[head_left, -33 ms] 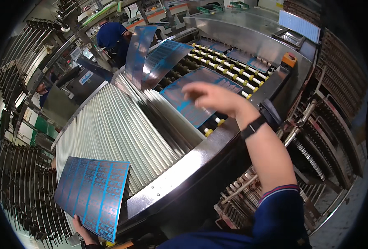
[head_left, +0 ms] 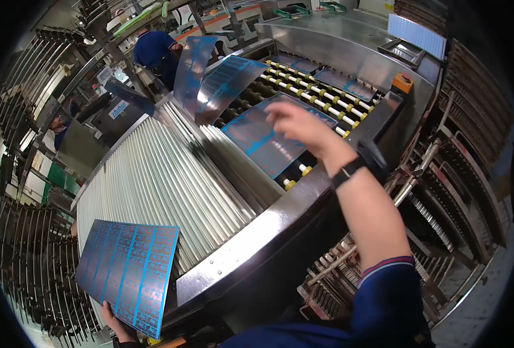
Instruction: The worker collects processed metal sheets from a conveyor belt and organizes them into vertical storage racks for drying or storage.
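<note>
At the lower left, my left hand (head_left: pixel 114 326) grips the bottom edge of a circuit board panel (head_left: pixel 126 272), a thin sheet with blue bands and dark copper-toned patterns. The panel stands tilted in front of the bank of metal rods. My right hand (head_left: pixel 300 127) hangs over a second circuit board panel (head_left: pixel 262 153) lying on the roller conveyor (head_left: pixel 326 107). Its fingers are bent loosely and apart, with nothing between them; whether they touch the panel I cannot tell. Further back, two more panels (head_left: pixel 231 78) (head_left: pixel 194 75) lean up at an angle beside the rods.
Pale parallel rods (head_left: pixel 152 185) fill the machine bed, with a steel rim (head_left: pixel 239 258) along the near side. An orange box with a red button (head_left: pixel 403 82) sits at the conveyor's right. Slotted racks (head_left: pixel 332 272) stand right and left. A person in blue (head_left: pixel 152 49) bends at the back.
My right hand has shifted slightly up and to the right over the panel on the rollers. The left hand and its panel stay nearly in place.
</note>
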